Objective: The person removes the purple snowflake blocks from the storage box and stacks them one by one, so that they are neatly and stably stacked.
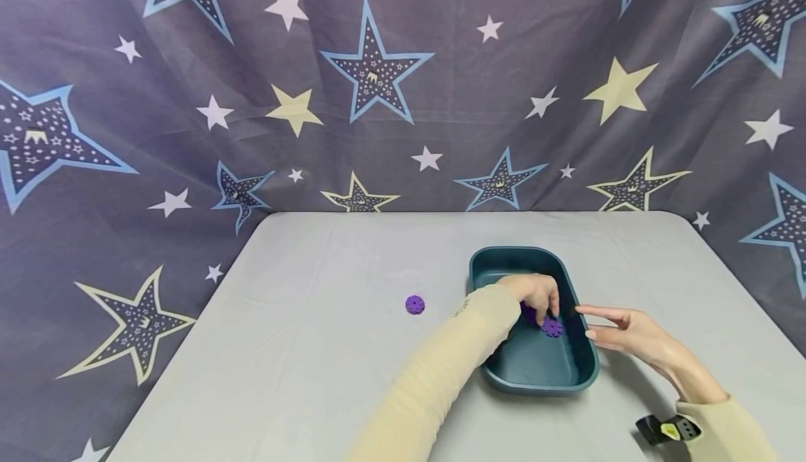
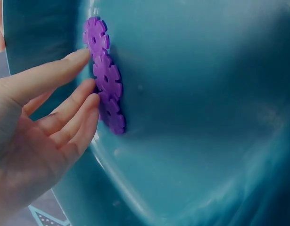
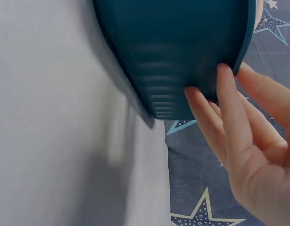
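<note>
A pale, smooth-topped table point(image 1: 302, 336) with rounded far corners fills the lower part of the head view; behind it and to both sides hangs a dark grey-purple cloth point(image 1: 403, 147), printed with white, yellow and blue-edged stars; a teal tray point(image 1: 538, 371), deep-walled and round-cornered, stands on the table right of the middle; inside it, on the floor near the curve of a wall, lie purple discs point(image 2: 111, 84), three of them showing in the left wrist view; they are flat and round, evenly notched about the rim, each with a small hole at the centre; they lie face up in a close row, which runs from the top of that view downward and a little right; the tray's long axis runs from the far side toward the viewer, its near end swung slightly right; a single purple disc point(image 1: 415, 305) lies flat on the table, left of the tray; the left hand point(image 1: 538, 290) reaches in, its loosely extended fingers touching the row without gripping; the right hand point(image 1: 636, 332) rests extended fingertips against the tray's outer right wall, likewise ungripping.
</note>
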The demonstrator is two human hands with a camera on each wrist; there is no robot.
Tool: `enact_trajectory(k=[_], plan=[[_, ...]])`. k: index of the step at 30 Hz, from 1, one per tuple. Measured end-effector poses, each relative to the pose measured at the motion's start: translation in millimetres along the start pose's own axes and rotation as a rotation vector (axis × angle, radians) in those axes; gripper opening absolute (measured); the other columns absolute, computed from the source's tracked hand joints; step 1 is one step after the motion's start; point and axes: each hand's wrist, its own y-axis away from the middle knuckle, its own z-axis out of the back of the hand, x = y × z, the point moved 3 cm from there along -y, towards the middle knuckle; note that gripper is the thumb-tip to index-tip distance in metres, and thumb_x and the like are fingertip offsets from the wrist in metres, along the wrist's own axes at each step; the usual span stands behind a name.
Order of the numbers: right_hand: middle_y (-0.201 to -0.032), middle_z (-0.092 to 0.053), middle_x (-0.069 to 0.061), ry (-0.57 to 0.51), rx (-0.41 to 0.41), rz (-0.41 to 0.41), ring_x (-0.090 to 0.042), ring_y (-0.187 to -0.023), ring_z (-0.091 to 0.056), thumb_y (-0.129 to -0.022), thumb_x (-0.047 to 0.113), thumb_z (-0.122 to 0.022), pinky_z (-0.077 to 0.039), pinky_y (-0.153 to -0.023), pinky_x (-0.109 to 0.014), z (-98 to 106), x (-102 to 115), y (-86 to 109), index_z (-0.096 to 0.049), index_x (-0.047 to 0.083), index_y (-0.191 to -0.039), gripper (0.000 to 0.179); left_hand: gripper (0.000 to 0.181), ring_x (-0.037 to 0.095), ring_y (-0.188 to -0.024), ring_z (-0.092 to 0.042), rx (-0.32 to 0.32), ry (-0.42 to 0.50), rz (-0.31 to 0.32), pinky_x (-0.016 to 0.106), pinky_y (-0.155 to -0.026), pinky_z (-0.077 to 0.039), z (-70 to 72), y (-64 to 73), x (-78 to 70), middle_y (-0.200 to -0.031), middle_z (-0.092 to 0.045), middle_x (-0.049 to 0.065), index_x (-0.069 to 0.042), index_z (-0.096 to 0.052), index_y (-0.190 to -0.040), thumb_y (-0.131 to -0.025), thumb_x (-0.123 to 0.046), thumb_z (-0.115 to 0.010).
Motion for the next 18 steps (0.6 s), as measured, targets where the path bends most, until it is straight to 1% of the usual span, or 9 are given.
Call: enact_trajectory(k=[3,6,11,18], plan=[[-0.107,-0.056,0.017,-0.015,0.008,0.017,-0.002,-0.085,-0.059,-0.085,0.010,-0.058,-0.050,-0.070,-0.023,-0.5,0.0,0.3,-0.056,0.015,-0.121,0.037,0.032,-0.002,-0.086,-0.047,-0.011,-0.026,0.020,0.011,-0.075,-0.039,-0.6,-1.0,1.4,-0.097,-0.061,-0.017,-0.022,-0.070,-0.092,-0.066,-0.004,-0.075],[-0.105,-0.057,0.018,-0.026,0.013,0.031,-0.001,-0.084,-0.058,-0.085,0.008,-0.057,-0.050,-0.070,-0.022,-0.9,-0.2,0.2,-0.057,0.017,-0.120,0.036,0.033,-0.003,-0.088,-0.047,-0.021,-0.050,0.032,0.010,-0.077,-0.038,-1.7,-1.7,2.9,-0.099,-0.060,-0.017,-0.024,-0.071,-0.091,-0.065,-0.003,-0.075],[-0.105,-0.058,0.016,-0.061,0.028,0.042,-0.003,-0.087,-0.059,-0.086,0.007,-0.055,-0.050,-0.071,-0.022,-1.5,-1.0,0.2,-0.057,0.017,-0.120,0.036,0.034,-0.002,-0.087,-0.046,-0.044,-0.093,0.027,0.009,-0.075,-0.037,-3.9,-2.0,4.7,-0.101,-0.059,-0.017,-0.026,-0.071,-0.089,-0.064,-0.003,-0.076],[-0.106,-0.059,0.015,-0.078,0.033,0.039,-0.003,-0.088,-0.059,-0.086,0.006,-0.055,-0.050,-0.072,-0.021,-1.4,-1.5,0.2,-0.057,0.017,-0.120,0.036,0.029,-0.001,-0.080,-0.047,-0.053,-0.109,0.011,0.008,-0.068,-0.038,-5.4,-3.9,5.3,-0.088,-0.058,-0.016,-0.023,-0.071,-0.084,-0.063,-0.005,-0.077]])
